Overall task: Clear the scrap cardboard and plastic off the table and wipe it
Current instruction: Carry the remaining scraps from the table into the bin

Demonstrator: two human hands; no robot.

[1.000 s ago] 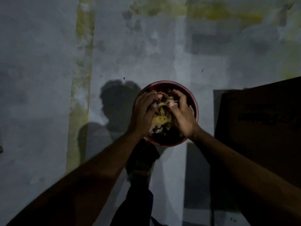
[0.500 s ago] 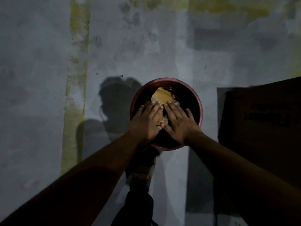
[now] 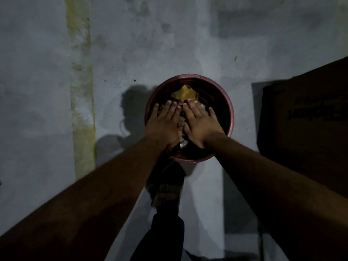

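A round dark-red bucket (image 3: 230, 113) stands on a grey floor, seen from above. Inside it lies scrap: a tan cardboard piece (image 3: 185, 92) at the far side and crumpled pale plastic (image 3: 183, 143) near the front. My left hand (image 3: 163, 123) and my right hand (image 3: 200, 122) lie flat, palms down, side by side on top of the scrap inside the bucket. Fingers are stretched out and hold nothing. Most of the scrap is hidden under the hands.
A large dark cardboard box (image 3: 308, 125) with faint printed letters stands close to the right of the bucket. A yellowish stripe (image 3: 82, 91) runs down the grey floor at the left. My foot and leg (image 3: 166, 191) show below the bucket.
One second ago both hands held a bundle of scrap over the bucket with curled fingers. The scrap now sits in the bucket and both hands have flattened on top of it.
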